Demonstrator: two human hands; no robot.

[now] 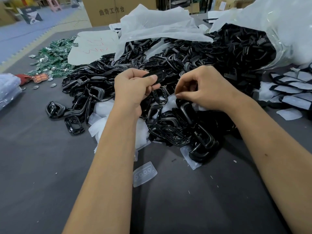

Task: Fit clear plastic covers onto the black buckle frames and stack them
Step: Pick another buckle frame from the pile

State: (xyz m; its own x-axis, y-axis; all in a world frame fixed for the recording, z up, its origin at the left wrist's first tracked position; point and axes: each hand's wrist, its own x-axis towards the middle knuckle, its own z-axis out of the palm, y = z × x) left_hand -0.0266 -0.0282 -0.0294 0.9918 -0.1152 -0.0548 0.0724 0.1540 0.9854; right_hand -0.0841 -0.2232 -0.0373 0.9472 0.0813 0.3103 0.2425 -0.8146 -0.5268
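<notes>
Item 1. Hidden or unclear: the near ends of both my forearms are cut off by the bottom of the view. My right hand [200, 89] has its fingers curled with thumb and forefinger tips close together over the heap; whether anything is pinched there I cannot tell. The large clear bag [276, 31] at the far right runs out of view. A white sheet [157, 22] hides the back of the heap.

Item 2. Black buckle frame [154, 77]: glossy, rounded oblong, seen nearly edge-on, grasped in my left hand [133, 86] between thumb and curled fingers, held above the middle of the heap.

Item 3. Heap of black buckle frames [168, 65]: loose and tangled, spread across the middle of the grey desk [42, 157] and spilling from the clear bag.

Item 4. Stack of frames [200, 141]: a short overlapping row running toward the near edge, below my right hand.

Item 5. Clear plastic cover [144, 173]: translucent, rounded rectangle with a row of small round holes, lying flat on the desk between my forearms. More covers [103, 119] lie under my left forearm.

Item 6. Green circuit boards [54, 56]: a pile toward the far left edge.

Item 7. Cardboard box [118, 9]: beyond the far edge, printed characters on its face.
</notes>
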